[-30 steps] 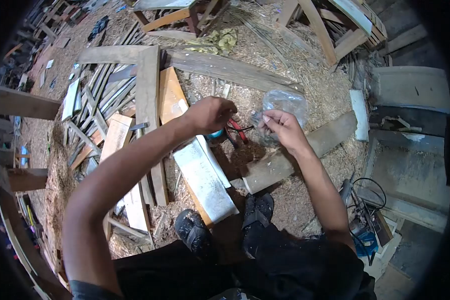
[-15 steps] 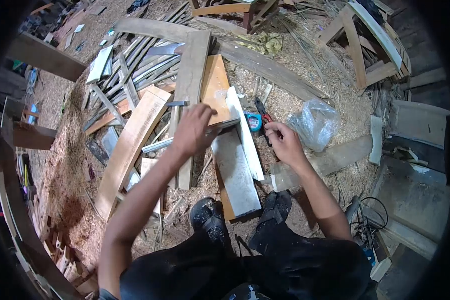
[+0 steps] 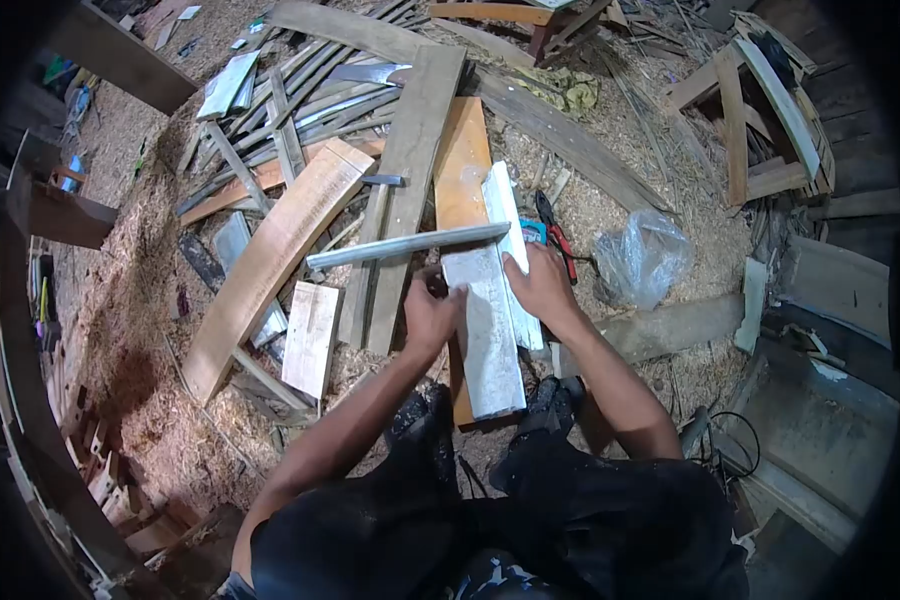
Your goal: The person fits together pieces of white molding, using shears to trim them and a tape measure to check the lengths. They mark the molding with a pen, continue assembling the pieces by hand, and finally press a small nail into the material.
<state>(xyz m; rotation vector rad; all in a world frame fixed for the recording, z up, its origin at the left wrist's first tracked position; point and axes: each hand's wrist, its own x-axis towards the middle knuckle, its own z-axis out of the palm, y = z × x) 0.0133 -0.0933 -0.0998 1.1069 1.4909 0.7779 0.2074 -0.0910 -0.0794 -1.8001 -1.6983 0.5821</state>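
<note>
My left hand [image 3: 432, 315] is at the left edge of a grey-white board [image 3: 485, 345], its fingers curled and its thumb towards the board; what they hold, if anything, is hidden. My right hand [image 3: 545, 285] is closed over the edge of a white wooden strip [image 3: 503, 195] beside that board, its thumb on the near side. A narrow grey wooden strip [image 3: 410, 243] lies crosswise just beyond both hands. Under the boards is an orange-brown board [image 3: 462, 140]. A pair of red-handled pliers [image 3: 558, 235] and a partly covered blue tape measure [image 3: 534, 232] lie beyond my right hand.
A clear plastic bag [image 3: 645, 260] lies at the right. Left of the hands are a curved pale plank [image 3: 275, 265], a short board [image 3: 311, 338] and a long grey plank [image 3: 420, 140]. Wood scraps and shavings cover the ground; a wooden frame [image 3: 735, 130] stands at the back right.
My left hand has left the narrow crosswise strip and come nearer, to the board's left edge. My right hand has moved from the pliers leftward to the white strip. The view has shifted slightly.
</note>
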